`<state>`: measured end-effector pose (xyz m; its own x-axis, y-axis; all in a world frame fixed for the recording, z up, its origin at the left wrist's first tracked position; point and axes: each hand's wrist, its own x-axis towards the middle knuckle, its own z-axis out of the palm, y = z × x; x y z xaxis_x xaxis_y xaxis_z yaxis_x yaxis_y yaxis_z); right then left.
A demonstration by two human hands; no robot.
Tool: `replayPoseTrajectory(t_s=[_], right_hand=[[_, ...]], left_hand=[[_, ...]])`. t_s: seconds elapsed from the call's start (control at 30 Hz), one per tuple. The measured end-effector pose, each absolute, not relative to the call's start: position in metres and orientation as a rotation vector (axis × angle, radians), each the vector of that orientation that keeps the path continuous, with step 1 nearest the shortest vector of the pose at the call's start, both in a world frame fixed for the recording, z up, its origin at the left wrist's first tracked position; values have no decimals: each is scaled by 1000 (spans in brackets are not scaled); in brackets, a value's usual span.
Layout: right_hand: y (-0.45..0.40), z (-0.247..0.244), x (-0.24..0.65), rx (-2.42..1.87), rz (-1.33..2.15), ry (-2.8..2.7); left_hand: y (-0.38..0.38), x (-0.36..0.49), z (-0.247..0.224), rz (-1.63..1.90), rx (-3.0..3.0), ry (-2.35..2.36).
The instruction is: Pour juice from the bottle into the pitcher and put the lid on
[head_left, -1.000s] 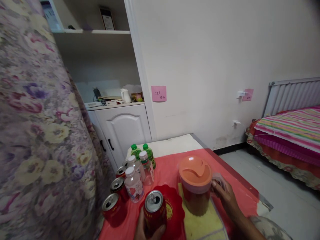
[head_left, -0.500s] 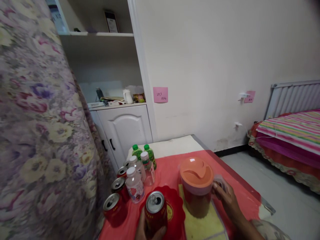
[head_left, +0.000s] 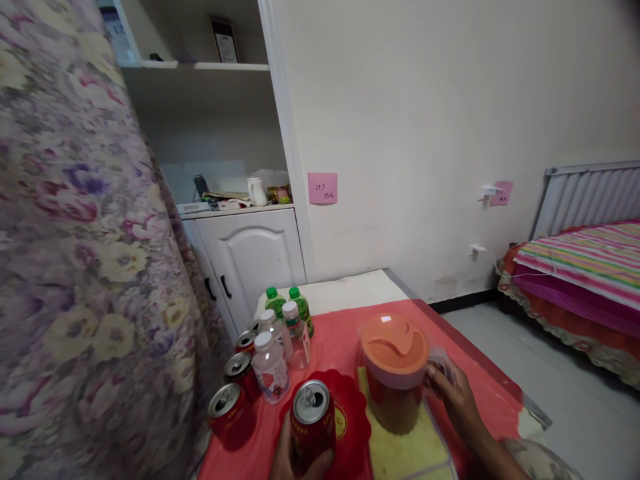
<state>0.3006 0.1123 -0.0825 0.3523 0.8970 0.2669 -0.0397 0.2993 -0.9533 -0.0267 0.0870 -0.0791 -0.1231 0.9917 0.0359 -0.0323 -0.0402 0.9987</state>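
My left hand (head_left: 303, 460) is wrapped round an opened red drink can (head_left: 313, 420), upright over a red scalloped plate (head_left: 353, 427) with a gold emblem. On the right, my right hand (head_left: 453, 387) grips the handle of a clear pitcher (head_left: 397, 400) with an orange lid (head_left: 394, 343) and brown liquid inside. The pitcher is upright over a yellow cloth (head_left: 415, 457); whether its base touches the cloth I cannot tell. Left of the plate stand several red cans (head_left: 233, 417), clear bottles with white caps (head_left: 271, 370) and green-capped bottles (head_left: 303, 310).
A red cover (head_left: 340, 333) lies over the table. Behind it are a white wall (head_left: 400, 133) and a cabinet (head_left: 255, 260) with a white jug (head_left: 257, 191) on its shelf. A floral curtain (head_left: 100, 233) hangs at the left, and a bed (head_left: 580, 267) stands at the right.
Almost nothing differs. The view has shifted very slightly; both hands keep their hold on the can and the pitcher in the same places.
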Motion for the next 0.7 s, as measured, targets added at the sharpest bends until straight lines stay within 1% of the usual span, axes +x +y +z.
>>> replayPoseTrajectory(t_s=[0.07, 0.27, 0.7], right_hand=[[112, -83, 301, -1078, 801, -999], [110, -78, 300, -1097, 799, -996], [112, -86, 302, -1084, 816, -992]], left_hand=[[88, -29, -81, 1367, 1153, 1254], [91, -35, -86, 1281, 1171, 1254], [89, -33, -79, 1253, 1200, 1259]])
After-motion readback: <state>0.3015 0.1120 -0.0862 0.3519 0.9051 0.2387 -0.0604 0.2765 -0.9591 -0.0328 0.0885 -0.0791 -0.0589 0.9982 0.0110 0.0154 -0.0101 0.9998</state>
